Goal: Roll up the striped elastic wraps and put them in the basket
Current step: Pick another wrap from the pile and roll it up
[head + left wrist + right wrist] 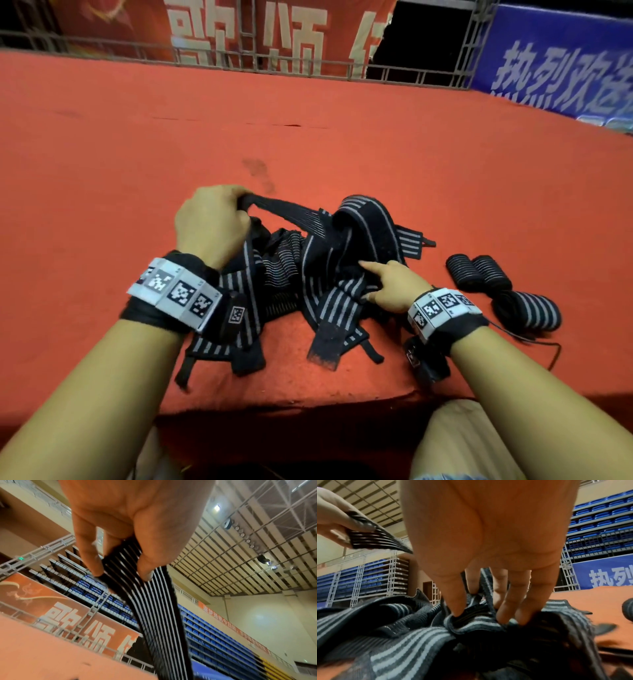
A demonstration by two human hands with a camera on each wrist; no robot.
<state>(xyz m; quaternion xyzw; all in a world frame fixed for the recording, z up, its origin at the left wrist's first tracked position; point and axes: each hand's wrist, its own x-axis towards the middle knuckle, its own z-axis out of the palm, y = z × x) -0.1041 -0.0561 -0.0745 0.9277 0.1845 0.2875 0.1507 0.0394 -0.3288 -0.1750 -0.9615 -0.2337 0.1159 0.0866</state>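
Observation:
A tangled pile of black elastic wraps with grey stripes lies on the red carpet in front of me. My left hand pinches the end of one striped wrap and holds it taut above the pile's left side. My right hand sits on the pile's right side, thumb and fingers closed on a fold of wrap, index finger stretched out over it. Three rolled wraps lie to the right. No basket is in view.
The red carpeted platform stretches far ahead; its front edge drops off just below the pile. A metal railing and banners close the back. A thin black cord trails beside the rolls. My knees are below.

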